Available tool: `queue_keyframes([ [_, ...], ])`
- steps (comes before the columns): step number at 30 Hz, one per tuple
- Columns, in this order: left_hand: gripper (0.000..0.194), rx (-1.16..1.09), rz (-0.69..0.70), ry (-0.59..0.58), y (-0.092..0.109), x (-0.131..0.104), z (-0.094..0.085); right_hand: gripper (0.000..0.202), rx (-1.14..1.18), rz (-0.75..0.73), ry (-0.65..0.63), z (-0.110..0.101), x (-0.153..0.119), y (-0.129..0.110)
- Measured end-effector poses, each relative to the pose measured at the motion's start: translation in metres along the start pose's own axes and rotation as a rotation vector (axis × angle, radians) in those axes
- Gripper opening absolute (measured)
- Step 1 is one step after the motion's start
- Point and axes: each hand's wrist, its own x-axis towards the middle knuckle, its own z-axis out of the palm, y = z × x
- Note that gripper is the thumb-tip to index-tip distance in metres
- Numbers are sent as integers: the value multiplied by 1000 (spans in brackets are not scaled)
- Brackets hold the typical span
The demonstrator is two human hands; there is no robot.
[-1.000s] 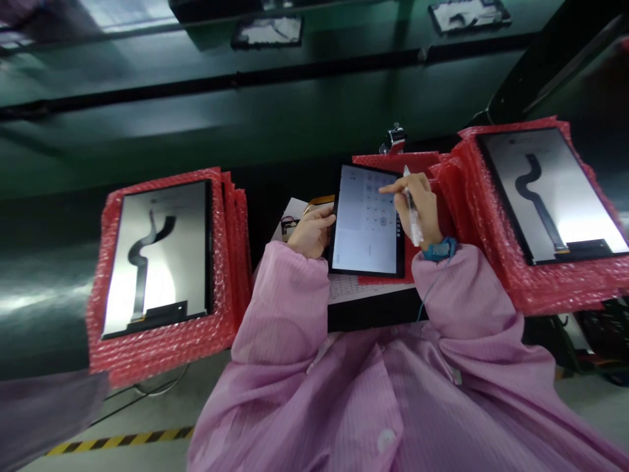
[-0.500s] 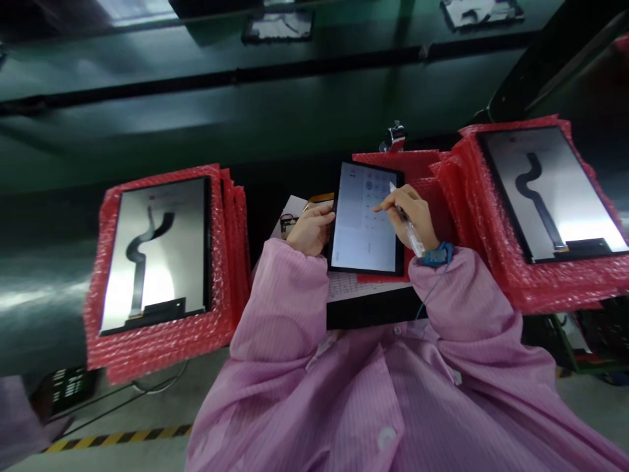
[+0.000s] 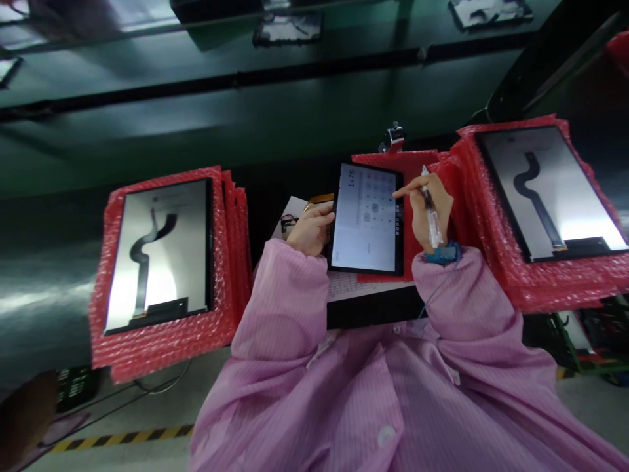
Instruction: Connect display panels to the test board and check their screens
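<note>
Left fingers [image 3: 322,220] hold a rectangular tablet [image 3: 364,226], right fingers [image 3: 409,187] a clear pen [image 3: 433,223].

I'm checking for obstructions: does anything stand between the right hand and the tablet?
Nothing visible does: the right hand extends its index finger over the tablet; the pen it holds sits to the side.

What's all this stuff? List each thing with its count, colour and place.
Tablet: one, black, pale screen, centre
Pen: one, mostly clear, right of tablet
Bubble-wrap stacks: two, red, left and right
Display panels: two, grey, atop the stacks
Gridded paper: one visible, white, by tablet
Metal device: one, silver and black, beyond tablet
Framed parts: at least two, dark, far side
Wristband: one, blue, right wrist
Sleeves: two, pink, centre
Left hand: one, bare, holding tablet's edge
Right hand: one, bare, holding pen
</note>
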Motion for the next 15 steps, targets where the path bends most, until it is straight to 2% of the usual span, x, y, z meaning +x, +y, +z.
queue_keyframes([
  [9,39,-21,1,-10,1,-2,1,18,-2,11,25,1,0,6],
  [12,40,-19,4,-11,1,-2,1,17,-126,46,-38,-12,-12,-2],
  [15,40,-11,1,-19,2,-3,2,19,-348,73,-136,-32,-41,-10],
])
